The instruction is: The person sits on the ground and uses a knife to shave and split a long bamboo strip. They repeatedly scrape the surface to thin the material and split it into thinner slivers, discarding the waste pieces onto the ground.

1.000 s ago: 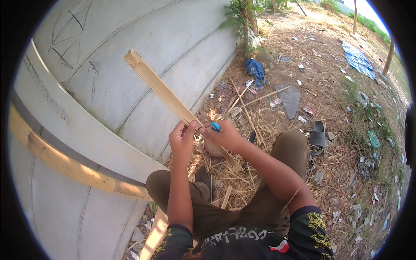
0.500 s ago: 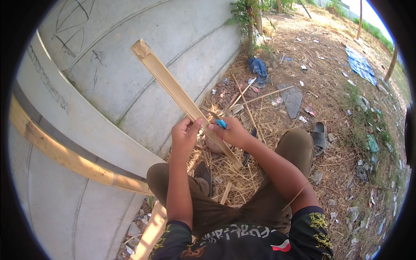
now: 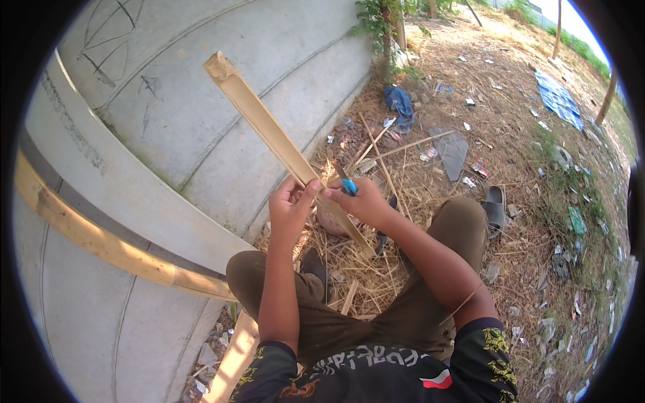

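A long split bamboo strip (image 3: 262, 121) slants from the upper left down between my knees, its hollow inner face showing. My left hand (image 3: 290, 205) grips it near the middle, thumb laid on the face. Beside it, my right hand (image 3: 363, 203) is closed on a knife with a blue handle (image 3: 349, 186); the blade points up and away from me. The right thumb rests against the bamboo's edge. Below my hands, the strip's lower end (image 3: 366, 250) hangs over the shavings.
Bamboo shavings and thin sticks (image 3: 383, 158) litter the ground. A grey concrete wall (image 3: 201, 121) stands to the left, with a bamboo pole (image 3: 121, 245) along it. Ahead lie a blue cloth (image 3: 400, 104) and a dark flat slab (image 3: 451, 154). A sandal (image 3: 495, 209) sits by my right knee.
The knife has tipped more upright and shifted slightly right in my right hand. The bamboo's top end has risen a little; my left hand stays on it.
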Demonstrator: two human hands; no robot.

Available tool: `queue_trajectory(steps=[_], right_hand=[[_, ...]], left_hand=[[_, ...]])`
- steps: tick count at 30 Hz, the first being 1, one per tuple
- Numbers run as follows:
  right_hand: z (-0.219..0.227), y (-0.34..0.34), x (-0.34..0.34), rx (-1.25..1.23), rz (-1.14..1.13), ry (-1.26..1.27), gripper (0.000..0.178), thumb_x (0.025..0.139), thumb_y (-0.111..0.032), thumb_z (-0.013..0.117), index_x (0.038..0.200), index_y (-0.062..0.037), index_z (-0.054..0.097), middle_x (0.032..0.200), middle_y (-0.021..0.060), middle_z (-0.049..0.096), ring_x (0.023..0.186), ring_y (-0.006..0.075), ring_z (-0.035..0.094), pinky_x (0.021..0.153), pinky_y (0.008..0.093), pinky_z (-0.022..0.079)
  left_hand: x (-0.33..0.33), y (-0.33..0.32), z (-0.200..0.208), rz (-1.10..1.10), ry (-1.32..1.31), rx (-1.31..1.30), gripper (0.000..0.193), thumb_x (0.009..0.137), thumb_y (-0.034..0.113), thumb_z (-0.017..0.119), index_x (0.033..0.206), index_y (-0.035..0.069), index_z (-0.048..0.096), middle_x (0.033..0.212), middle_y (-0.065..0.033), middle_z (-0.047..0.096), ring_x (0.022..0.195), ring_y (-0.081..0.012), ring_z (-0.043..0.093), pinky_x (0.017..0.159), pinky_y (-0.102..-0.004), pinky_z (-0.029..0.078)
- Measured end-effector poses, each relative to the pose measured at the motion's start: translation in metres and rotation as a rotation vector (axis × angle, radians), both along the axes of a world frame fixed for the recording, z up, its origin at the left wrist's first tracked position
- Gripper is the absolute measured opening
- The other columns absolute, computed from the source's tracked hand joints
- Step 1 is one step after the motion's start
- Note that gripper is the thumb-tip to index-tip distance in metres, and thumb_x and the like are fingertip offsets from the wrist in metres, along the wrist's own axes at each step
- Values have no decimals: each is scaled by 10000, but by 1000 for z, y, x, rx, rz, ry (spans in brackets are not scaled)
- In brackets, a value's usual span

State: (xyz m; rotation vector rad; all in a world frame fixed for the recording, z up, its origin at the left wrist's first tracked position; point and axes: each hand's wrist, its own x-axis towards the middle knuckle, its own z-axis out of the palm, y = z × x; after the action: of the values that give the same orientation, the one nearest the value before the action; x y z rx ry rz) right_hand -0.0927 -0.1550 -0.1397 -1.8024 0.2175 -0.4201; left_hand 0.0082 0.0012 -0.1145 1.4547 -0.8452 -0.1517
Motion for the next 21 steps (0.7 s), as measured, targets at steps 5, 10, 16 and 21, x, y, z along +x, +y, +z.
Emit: queue_trajectory(steps=[5,10,16,21], right_hand=[[-3,0,2,73,15,19,343,899,-384,737,935,-43,736,659,25,641,615,88,568,584,290,461],[-9,0,5,-34,-45,-31,338,902,-374,728,955,-40,736,674,72,669,603,141,601,595,330,484],[-9,5,5,-251,-92,44,363,944,-377,655,933,-19,715,663,167,643,590,274,631,592,401,481],[-13,8,7,-238,-136,15,393,970,-396,594,950,-16,689,700,196,647,644,347,651,602,445,480]], left_hand=[[0,-3,-2,13,35,-19,208,933,193,725,1004,4,681,772,59,597,607,28,417,499,-177,299],[1,-2,-1,106,-8,41,214,926,206,736,989,9,684,778,54,607,623,13,455,526,-183,346],[-2,-4,-1,111,41,-22,214,924,213,737,949,8,682,779,33,636,673,-9,512,588,-189,400],[-5,-6,-1,138,70,34,208,926,212,735,907,13,678,754,31,635,675,-12,506,607,-191,383]])
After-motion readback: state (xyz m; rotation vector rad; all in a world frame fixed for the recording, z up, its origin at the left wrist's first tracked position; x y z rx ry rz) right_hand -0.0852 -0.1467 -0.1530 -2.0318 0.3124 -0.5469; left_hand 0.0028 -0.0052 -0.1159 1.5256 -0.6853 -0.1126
